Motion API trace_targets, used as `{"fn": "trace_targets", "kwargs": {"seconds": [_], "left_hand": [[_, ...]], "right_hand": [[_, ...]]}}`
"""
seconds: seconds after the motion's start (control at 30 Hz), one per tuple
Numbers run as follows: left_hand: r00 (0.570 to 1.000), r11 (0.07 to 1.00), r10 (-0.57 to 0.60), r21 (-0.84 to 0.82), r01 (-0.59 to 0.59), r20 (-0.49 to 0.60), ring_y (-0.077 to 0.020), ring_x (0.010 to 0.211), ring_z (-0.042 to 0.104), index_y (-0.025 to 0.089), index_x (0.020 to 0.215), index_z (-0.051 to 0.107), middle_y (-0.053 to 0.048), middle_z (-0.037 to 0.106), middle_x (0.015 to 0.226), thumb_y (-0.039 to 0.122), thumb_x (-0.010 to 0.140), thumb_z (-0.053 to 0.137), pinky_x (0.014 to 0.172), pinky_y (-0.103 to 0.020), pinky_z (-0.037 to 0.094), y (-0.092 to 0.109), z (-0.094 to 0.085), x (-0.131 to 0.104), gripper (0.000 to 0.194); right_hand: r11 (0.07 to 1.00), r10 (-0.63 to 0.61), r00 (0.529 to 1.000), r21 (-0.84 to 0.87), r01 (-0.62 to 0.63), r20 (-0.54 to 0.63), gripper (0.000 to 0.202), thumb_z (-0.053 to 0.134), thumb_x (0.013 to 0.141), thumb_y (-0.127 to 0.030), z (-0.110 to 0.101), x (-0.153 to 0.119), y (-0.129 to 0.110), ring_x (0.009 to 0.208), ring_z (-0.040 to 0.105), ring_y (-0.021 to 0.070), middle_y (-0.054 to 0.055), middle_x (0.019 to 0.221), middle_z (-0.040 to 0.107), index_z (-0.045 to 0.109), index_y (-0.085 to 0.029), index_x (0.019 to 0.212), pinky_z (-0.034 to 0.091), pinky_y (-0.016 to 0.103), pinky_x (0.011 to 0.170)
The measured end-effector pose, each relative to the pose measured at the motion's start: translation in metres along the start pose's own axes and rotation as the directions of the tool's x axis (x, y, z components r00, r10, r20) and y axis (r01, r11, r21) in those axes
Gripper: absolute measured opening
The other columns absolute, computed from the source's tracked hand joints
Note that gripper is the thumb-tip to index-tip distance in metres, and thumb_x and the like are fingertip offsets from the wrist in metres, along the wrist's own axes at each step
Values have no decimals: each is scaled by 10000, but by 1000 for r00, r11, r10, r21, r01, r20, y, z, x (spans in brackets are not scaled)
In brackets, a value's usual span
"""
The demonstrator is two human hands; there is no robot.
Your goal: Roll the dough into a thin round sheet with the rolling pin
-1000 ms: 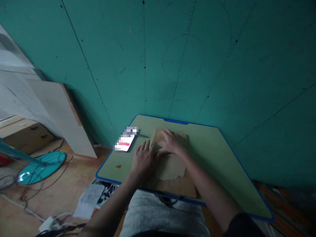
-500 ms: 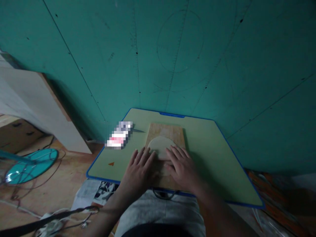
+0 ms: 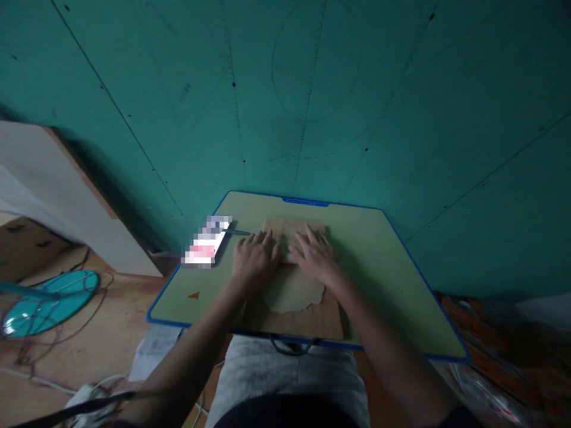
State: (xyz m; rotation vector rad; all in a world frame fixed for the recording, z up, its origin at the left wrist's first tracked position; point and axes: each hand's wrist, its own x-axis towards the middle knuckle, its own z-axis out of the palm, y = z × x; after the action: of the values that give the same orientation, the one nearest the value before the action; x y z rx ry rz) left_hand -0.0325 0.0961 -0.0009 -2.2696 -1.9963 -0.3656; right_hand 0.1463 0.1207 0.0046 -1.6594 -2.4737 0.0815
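A flat sheet of pale dough (image 3: 294, 291) with an uneven edge lies on a wooden board (image 3: 288, 326). My left hand (image 3: 256, 257) rests palm down at the board's upper left, fingers stretched out. Opposite it, my right hand (image 3: 314, 252) lies flat at the upper right, its fingers spread. Between the two hands a pale bar (image 3: 288, 259), seemingly a rolling pin, shows across the dough; its ends are hidden under my palms.
The board sits on a small green table (image 3: 379, 273) with a blue edge. At its left are a blurred-out flat object (image 3: 207, 242), a knife (image 3: 238, 232) and an orange scrap (image 3: 193, 295). A green wall (image 3: 312, 101) stands behind; cables (image 3: 49, 339) lie on the floor.
Both hands have moved away from my body, toward the board's far end, with the pale bar. More dough shows on the near side. The view has shifted slightly.
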Motion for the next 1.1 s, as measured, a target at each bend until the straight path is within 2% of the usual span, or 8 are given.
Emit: {"fn": "trace_targets", "kwargs": {"seconds": [0.13, 0.23, 0.33, 0.43, 0.63, 0.73, 0.9, 1.1], "left_hand": [[992, 994, 106, -17, -108, -75, -385, 1351, 512, 144, 1430, 529, -184, 597, 1427, 447, 1019, 439, 1105, -570, 400, -2, 2, -56, 519], [979, 986, 155, -43, -161, -129, -406, 1482, 330, 119, 1502, 421, -215, 489, 1520, 497, 998, 466, 1091, -551, 434, -4, 3, -103, 630], [973, 981, 189, -27, -194, -134, -432, 1505, 270, 133, 1566, 305, -232, 410, 1572, 521, 991, 466, 1106, -617, 399, -7, 4, -129, 713], [974, 981, 194, -5, -196, -118, -443, 1497, 283, 141, 1560, 322, -238, 414, 1570, 535, 995, 454, 1123, -681, 339, -8, 5, -122, 701], [996, 996, 85, -16, -86, -40, -429, 1387, 462, 150, 1421, 520, -212, 561, 1454, 557, 997, 471, 1119, -711, 320, -3, 1, -57, 590], [998, 998, 56, -13, -56, -30, -410, 1331, 521, 201, 1324, 592, -167, 611, 1403, 536, 1007, 471, 1116, -755, 274, 0, -1, -40, 477], [984, 991, 136, 6, -136, -118, -460, 1351, 468, 133, 1356, 553, -207, 609, 1377, 506, 984, 516, 1124, -781, 228, 0, -2, -72, 527], [965, 973, 220, -33, -227, -141, -407, 1322, 502, 168, 1434, 483, -201, 592, 1364, 414, 979, 511, 1107, -651, 398, -3, -17, -123, 518]], "right_hand": [[993, -114, 989, 12, 115, -91, 531, 454, 1018, -461, 5, -58, -16, 1411, 457, 327, 185, 1505, 531, 576, -122, 1408, 281, 503, 1208], [985, -160, 974, 41, 169, -163, 549, 501, 996, -390, 12, -102, -26, 1435, 424, 313, 163, 1523, 520, 502, -116, 1471, 262, 515, 1223], [979, -176, 967, 71, 192, -186, 606, 506, 987, -375, 16, -126, -29, 1447, 410, 298, 151, 1557, 481, 411, -137, 1536, 302, 516, 1206], [975, -190, 967, 80, 205, -169, 614, 521, 983, -397, 15, -118, -23, 1463, 392, 295, 140, 1569, 467, 403, -171, 1542, 297, 532, 1208], [984, -149, 980, 74, 159, -129, 452, 499, 1014, -449, 2, -49, -5, 1317, 541, 285, 143, 1369, 644, 617, -159, 1341, 346, 486, 1177], [994, -77, 987, 65, 86, -138, 471, 458, 1027, -484, -3, -31, -5, 1277, 562, 286, 155, 1345, 647, 639, -150, 1306, 390, 461, 1139], [992, -93, 983, 67, 105, -159, 408, 481, 1022, -400, 3, -61, -14, 1329, 523, 296, 157, 1376, 634, 640, -146, 1299, 321, 500, 1189], [986, -135, 965, 67, 153, -225, 568, 517, 973, -311, 19, -124, -25, 1487, 336, 330, 168, 1569, 456, 441, -132, 1506, 279, 582, 1205]]}}
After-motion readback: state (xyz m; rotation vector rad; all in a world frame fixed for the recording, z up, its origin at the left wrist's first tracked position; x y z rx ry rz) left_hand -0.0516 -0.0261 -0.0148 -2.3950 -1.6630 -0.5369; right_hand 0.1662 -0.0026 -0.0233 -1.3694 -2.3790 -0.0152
